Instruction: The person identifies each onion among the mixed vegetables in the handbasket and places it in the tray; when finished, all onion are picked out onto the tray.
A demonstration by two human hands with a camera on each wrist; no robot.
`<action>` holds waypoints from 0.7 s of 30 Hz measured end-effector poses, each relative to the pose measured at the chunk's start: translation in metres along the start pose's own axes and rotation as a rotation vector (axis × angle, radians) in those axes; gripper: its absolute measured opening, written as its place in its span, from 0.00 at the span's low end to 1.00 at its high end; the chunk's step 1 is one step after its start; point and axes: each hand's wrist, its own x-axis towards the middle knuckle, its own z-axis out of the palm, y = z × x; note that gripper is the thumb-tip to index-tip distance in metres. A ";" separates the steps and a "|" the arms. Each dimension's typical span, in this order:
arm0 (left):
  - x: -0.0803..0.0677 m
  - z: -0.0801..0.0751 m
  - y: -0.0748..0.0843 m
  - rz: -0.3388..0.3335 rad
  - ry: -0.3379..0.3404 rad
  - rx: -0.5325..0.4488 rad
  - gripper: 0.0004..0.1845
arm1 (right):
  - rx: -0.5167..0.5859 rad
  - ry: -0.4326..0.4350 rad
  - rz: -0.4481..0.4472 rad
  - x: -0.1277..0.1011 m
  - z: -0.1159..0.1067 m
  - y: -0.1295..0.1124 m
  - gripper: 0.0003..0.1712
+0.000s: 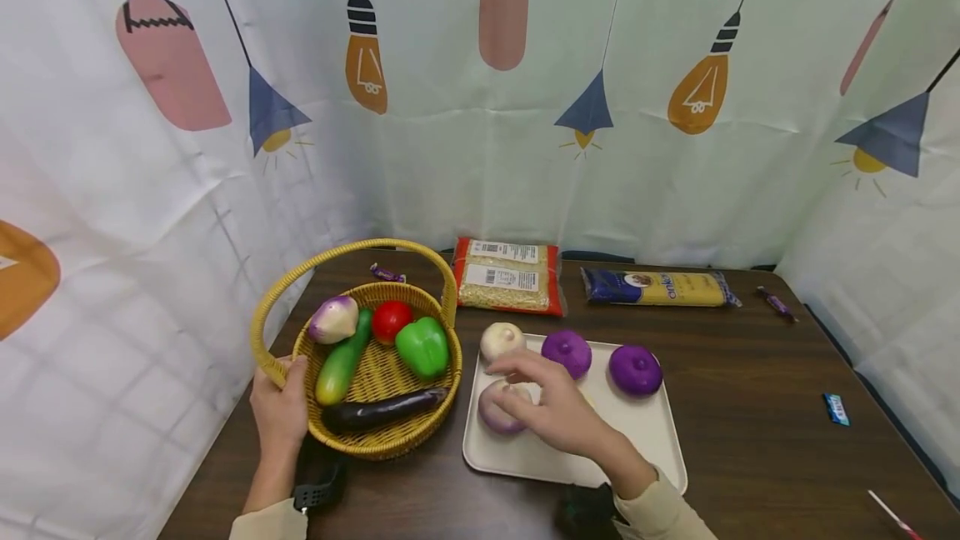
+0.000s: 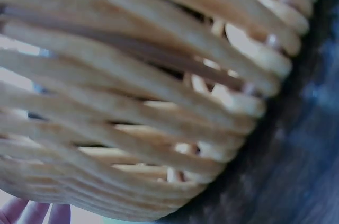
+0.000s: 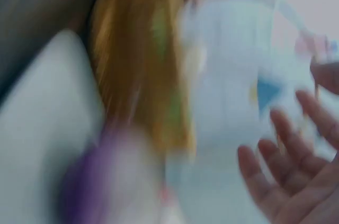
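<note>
My left hand (image 1: 281, 407) grips the yellow wicker basket (image 1: 375, 448) at its left side, by the foot of the tall handle. In the left wrist view the woven wall (image 2: 132, 91) fills most of the picture. The basket holds a purple-and-white turnip (image 1: 333, 320), a cucumber (image 1: 343, 365), a tomato (image 1: 392, 322), a green pepper (image 1: 423, 348) and an eggplant (image 1: 382, 409). Over the white tray (image 1: 525, 461), my right hand (image 1: 558, 407) hovers with loosely bent fingers, nothing held. Below its fingers lies a pale purple round vegetable (image 1: 495, 417), partly covered.
On the tray sit a whitish round vegetable (image 1: 502, 341) and purple onion-like ones (image 1: 567, 354). Behind lie a grain bag (image 1: 508, 277) and a pasta packet (image 1: 660, 287). Wrapped sweets (image 1: 777, 305), a blue packet (image 1: 836, 409) and a thin stick (image 1: 892, 513) lie rightward.
</note>
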 end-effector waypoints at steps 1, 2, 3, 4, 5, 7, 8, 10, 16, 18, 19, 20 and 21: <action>-0.001 0.000 0.000 -0.003 0.006 0.002 0.18 | 0.040 -0.042 0.012 0.010 0.009 -0.007 0.14; -0.002 0.001 0.000 -0.004 0.009 0.002 0.18 | 0.089 -0.079 0.032 0.021 0.017 -0.014 0.14; -0.003 0.001 0.001 -0.006 0.011 0.007 0.17 | 0.123 -0.111 0.055 0.031 0.026 -0.020 0.15; -0.004 0.001 0.000 -0.010 0.012 0.008 0.17 | 0.129 -0.136 0.073 0.041 0.034 -0.025 0.15; -0.005 0.001 0.000 -0.013 0.010 0.007 0.17 | 0.126 -0.157 0.092 0.051 0.042 -0.030 0.16; -0.006 0.001 0.000 -0.018 0.010 0.009 0.17 | 0.094 -0.173 0.134 0.070 0.058 -0.036 0.17; -0.007 0.001 0.000 -0.017 0.011 0.014 0.17 | 0.089 -0.177 0.160 0.079 0.066 -0.037 0.18; -0.007 0.000 0.000 -0.011 0.010 0.029 0.17 | 0.069 -0.176 0.219 0.095 0.081 -0.038 0.19; -0.007 -0.001 0.003 0.005 -0.007 0.084 0.17 | 0.047 -0.117 0.395 0.131 0.117 -0.032 0.23; -0.006 -0.002 0.003 0.003 -0.018 0.087 0.16 | 0.028 -0.087 0.425 0.140 0.126 -0.029 0.25; -0.006 -0.002 0.003 0.002 -0.021 0.089 0.15 | 0.022 -0.073 0.439 0.144 0.130 -0.027 0.26; -0.005 -0.003 0.003 0.001 -0.022 0.087 0.15 | 0.019 -0.060 0.448 0.148 0.134 -0.026 0.27; -0.005 -0.004 0.003 -0.001 -0.023 0.085 0.15 | 0.017 -0.045 0.457 0.152 0.138 -0.024 0.28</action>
